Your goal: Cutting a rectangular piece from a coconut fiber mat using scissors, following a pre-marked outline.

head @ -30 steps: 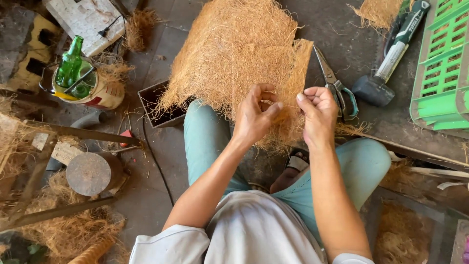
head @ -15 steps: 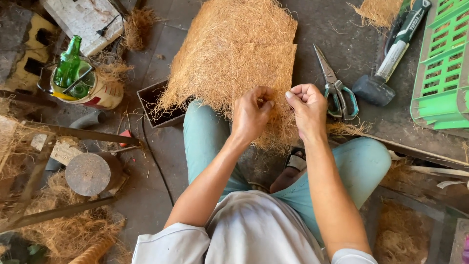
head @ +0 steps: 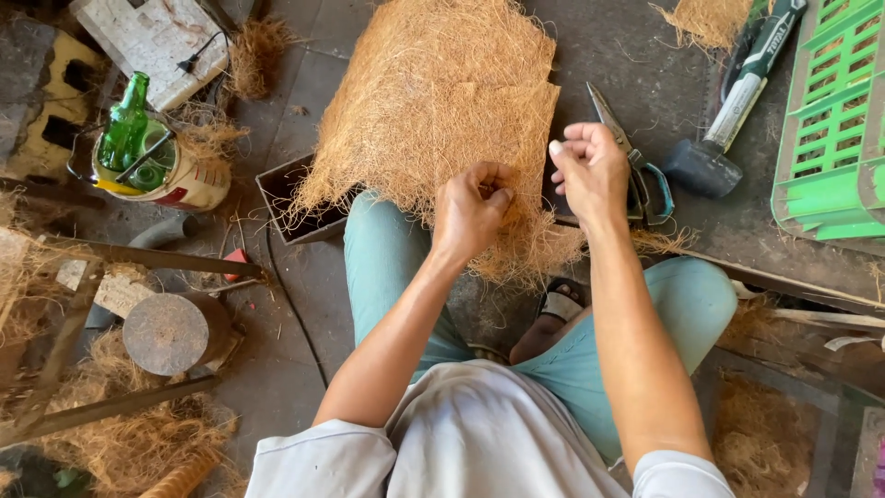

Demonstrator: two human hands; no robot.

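A thick mat of brown coconut fibre [head: 433, 101] lies across my left knee and the floor in front of me. My left hand [head: 470, 210] pinches the mat near its lower edge, fingers closed on the fibres. My right hand [head: 595, 171] is raised a little to the right of the mat's edge, fingers curled; a thin strand may run between the two hands, but I cannot make it out. Scissors with teal handles [head: 636, 175] lie on the floor just behind my right hand.
A rubber mallet [head: 728, 111] lies at the upper right beside a green plastic crate [head: 834, 120]. A tin holding a green glass bottle [head: 129, 138] stands at the left. A dark rectangular tray [head: 290, 198] sits under the mat's left edge. A round stump [head: 171, 332] and loose fibre are at lower left.
My right hand has moved up and to the right, away from my left hand. My left hand stays on the mat's lower edge.
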